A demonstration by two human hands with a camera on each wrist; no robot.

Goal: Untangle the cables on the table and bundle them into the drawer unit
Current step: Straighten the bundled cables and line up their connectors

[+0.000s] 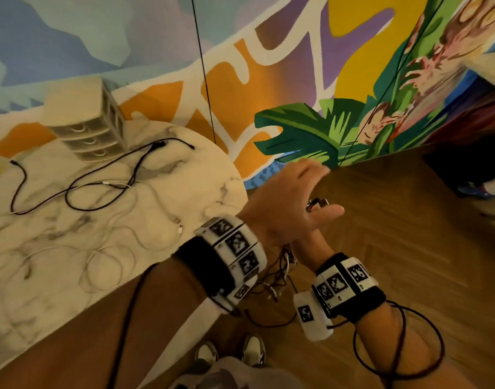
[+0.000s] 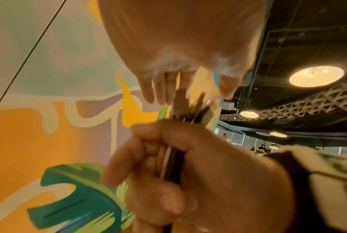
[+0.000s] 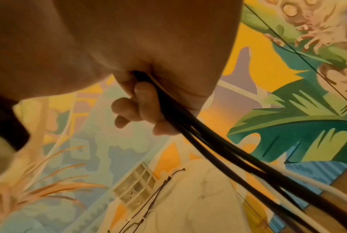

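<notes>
right hand (image 3: 148, 100) was fisted round a bundle of black and white cables (image 3: 238, 157), held off the round marble table (image 1: 184, 169) at its 4 o'clock. left hand (image 1: 291, 203) sat flat and relaxed over the plug ends (image 2: 186, 104), likely evening them. mid-bundling step. next: coil it, carry to the translucent plastic drawer unit (image 1: 92, 130) at the table's 12. loose tangled cables (image 1: 100, 186) were still on the table.

Legible text, labels, brands, numbers: none. Wrist bands (image 1: 235, 258) carry black-and-white square marker patterns, not readable characters. Wall mural (image 1: 296, 66) shows white looping strokes, no decipherable word.
</notes>
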